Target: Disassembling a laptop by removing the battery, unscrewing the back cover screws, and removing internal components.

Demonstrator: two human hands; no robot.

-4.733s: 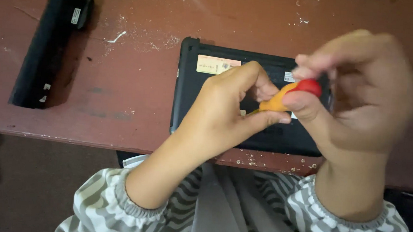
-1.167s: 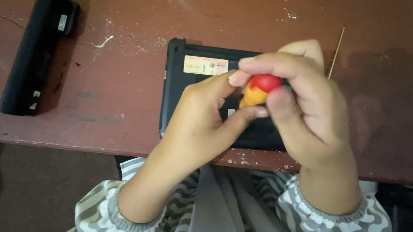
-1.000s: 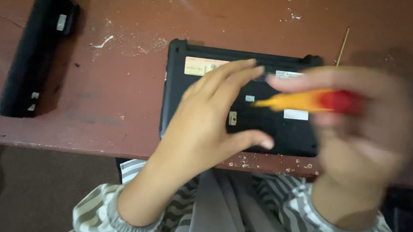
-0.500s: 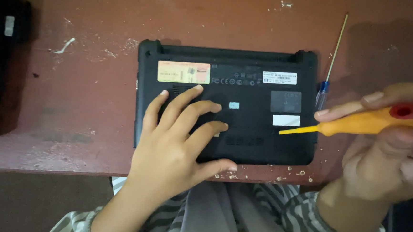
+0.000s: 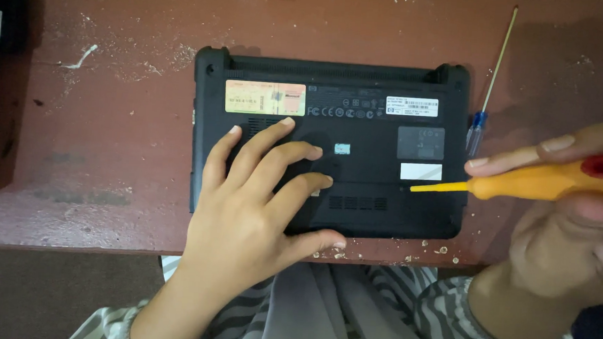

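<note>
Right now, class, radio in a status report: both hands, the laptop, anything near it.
Left hand flat on upturned black laptop. Right hand grips orange screwdriver, tip at laptop's right edge. Thin blue screwdriver lies beside it, apart.

Black laptop (image 5: 360, 117), orange-and-red screwdriver (image 5: 545, 181), reddish-brown table (image 5: 108, 130), grey-striped sleeves (image 5: 507, 336).

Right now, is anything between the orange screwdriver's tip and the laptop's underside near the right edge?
Nothing visible. The right hand holds the orange screwdriver, its tip over the laptop near the white label. The left hand presses further left, and the thin blue-handled screwdriver lies beside the laptop.
</note>
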